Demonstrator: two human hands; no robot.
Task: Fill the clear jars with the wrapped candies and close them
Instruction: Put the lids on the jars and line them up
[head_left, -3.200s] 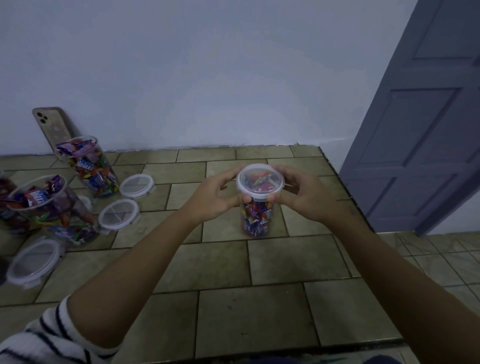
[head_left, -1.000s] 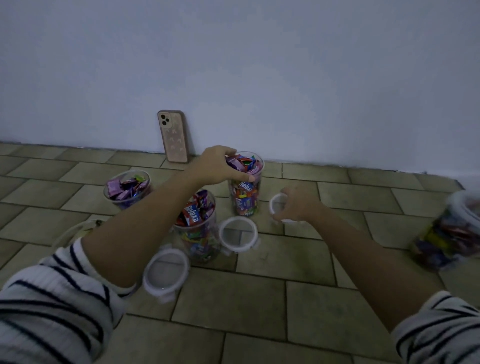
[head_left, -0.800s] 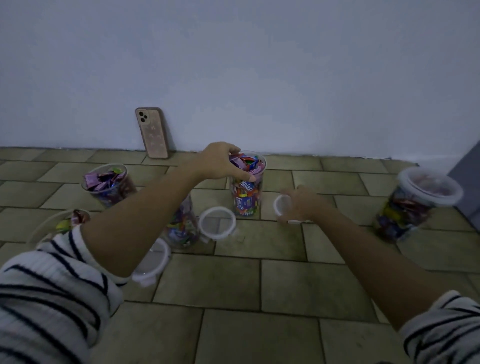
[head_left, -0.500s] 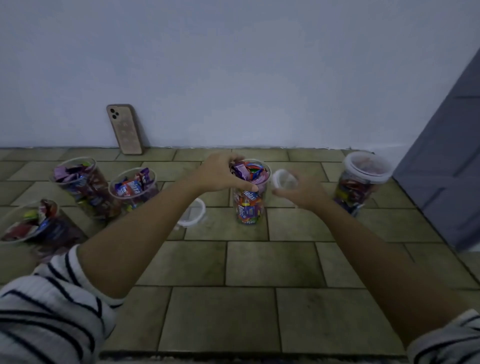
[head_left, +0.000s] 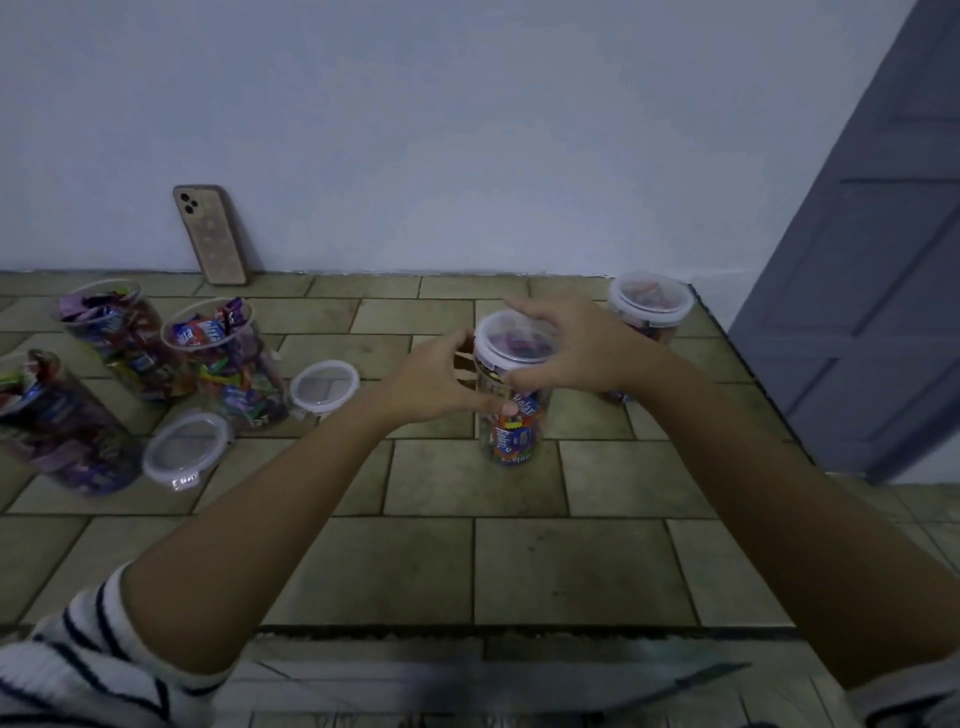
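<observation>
While the jar (head_left: 511, 431) stands upright on the tiled surface (head_left: 571, 571), the right hand (head_left: 576, 353) curls over its lid (head_left: 511, 340) and grips the rim. The left hand (head_left: 441, 379) clasps the jar's 9 o'clock side. Closed jar (head_left: 649, 306) at 2 o'clock; open jars (head_left: 223, 358) at 9 o'clock.

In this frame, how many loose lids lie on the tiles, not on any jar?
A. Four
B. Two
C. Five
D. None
B. The far loose lid lies just right of the open jars and the near loose lid lies closer to the camera. The only other lids in view sit on the held jar and the closed jar.
</observation>
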